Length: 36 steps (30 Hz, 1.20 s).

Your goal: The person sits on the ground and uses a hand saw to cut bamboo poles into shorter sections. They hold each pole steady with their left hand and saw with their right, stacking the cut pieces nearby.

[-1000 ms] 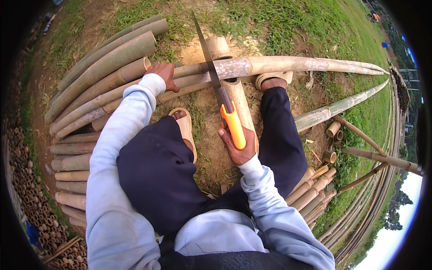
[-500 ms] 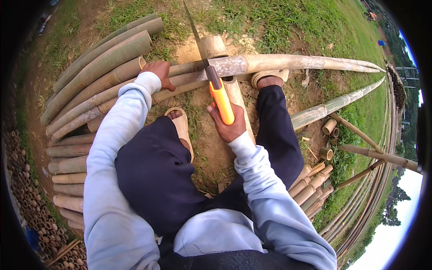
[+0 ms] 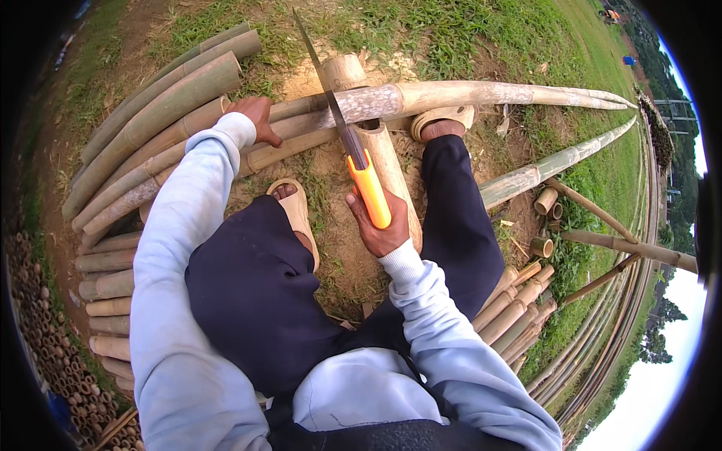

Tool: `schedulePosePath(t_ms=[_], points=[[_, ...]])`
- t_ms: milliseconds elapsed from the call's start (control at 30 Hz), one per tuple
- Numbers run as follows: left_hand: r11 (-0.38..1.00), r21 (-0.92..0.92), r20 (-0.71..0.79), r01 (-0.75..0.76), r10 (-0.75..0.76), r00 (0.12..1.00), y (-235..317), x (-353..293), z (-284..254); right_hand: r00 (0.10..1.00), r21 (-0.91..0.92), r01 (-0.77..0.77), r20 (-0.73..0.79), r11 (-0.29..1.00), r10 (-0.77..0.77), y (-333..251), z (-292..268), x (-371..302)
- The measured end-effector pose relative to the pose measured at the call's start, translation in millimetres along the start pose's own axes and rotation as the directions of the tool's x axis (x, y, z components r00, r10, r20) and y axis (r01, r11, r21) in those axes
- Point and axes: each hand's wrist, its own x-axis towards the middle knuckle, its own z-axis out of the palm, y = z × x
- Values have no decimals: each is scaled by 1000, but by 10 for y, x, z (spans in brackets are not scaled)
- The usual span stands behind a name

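My right hand (image 3: 385,224) is wrapped round the orange handle of a hand saw (image 3: 365,188). Its long dark blade points away from me and crosses a pale bamboo pole (image 3: 451,93). The pole lies crosswise, over a bamboo post (image 3: 389,169) on my side and a short bamboo stub (image 3: 344,71) beyond it. My left hand (image 3: 256,119) grips the bamboo left of the blade, its thumb on the near side. Whether the blade has cut into the pole cannot be made out. My right sandalled foot (image 3: 445,128) rests against the pole.
Thick green bamboo lengths (image 3: 162,105) lie at the far left, with shorter pieces (image 3: 113,284) stacked nearer. Cut bamboo pieces (image 3: 519,304) lie by my right leg. Another long pole (image 3: 556,167) and a pole frame (image 3: 632,248) stand to the right. My left foot (image 3: 295,214) is on bare soil.
The saw has been drawn back toward me across the pole, handle and right hand nearer. My left hand keeps its grip. The whole view has shifted slightly.
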Motion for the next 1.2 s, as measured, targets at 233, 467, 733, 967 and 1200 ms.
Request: schedulePosePath(t_ms=[233,467,733,967,1200], points=[[1000,-7,-108,-22,21,994,-79,-7,190,997,-79,-74,4,994,75,-176,-391,-1345],[998,13,-125,-60,61,990,-63,68,157,1000,-2,0,-26,1000,-1,14,33,121],[1000,-19,-13,-16,16,1000,-84,0,199,979,-143,-162,98,976,177,-290,-519,-1443],[998,-33,-38,-46,45,998,-16,51,14,1000,-40,23,-11,999,-23,-62,7,452],[999,-4,-72,-43,43,996,-169,51,280,996,-154,-59,50,986,68,-245,-581,-1671]])
